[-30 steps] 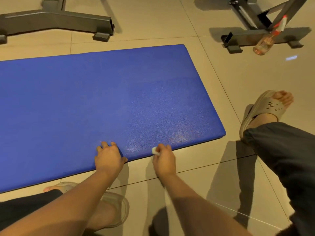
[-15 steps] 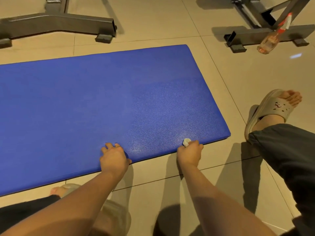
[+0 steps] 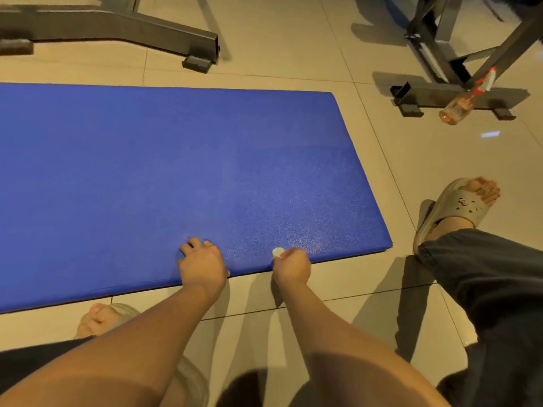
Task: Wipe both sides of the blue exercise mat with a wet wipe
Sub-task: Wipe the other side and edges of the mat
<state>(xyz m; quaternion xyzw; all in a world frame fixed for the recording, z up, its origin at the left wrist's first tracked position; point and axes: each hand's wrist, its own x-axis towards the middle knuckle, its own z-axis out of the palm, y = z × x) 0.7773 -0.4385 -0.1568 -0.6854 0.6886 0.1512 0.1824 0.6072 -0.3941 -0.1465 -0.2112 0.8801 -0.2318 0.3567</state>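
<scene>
The blue exercise mat (image 3: 176, 177) lies flat on the tiled floor and fills the left and middle of the head view. My left hand (image 3: 201, 264) holds its near edge, bent fingers on top and the thumb at the rim. Just to the right, my right hand (image 3: 292, 265) grips a small balled white wet wipe (image 3: 277, 253) and presses it on the mat's near edge. A faint damp sheen shows on the mat beside the wipe.
Dark metal gym frames stand at the far left (image 3: 117, 27) and far right (image 3: 458, 95). A clear spray bottle (image 3: 458, 108) with a red top leans by the right frame. My slippered right foot (image 3: 458, 204) is beside the mat's right end, my left foot (image 3: 100, 318) near its front edge.
My right hand slid the wipe right along the mat's near edge, then back left toward my left hand. The left hand kept its place on the edge.
</scene>
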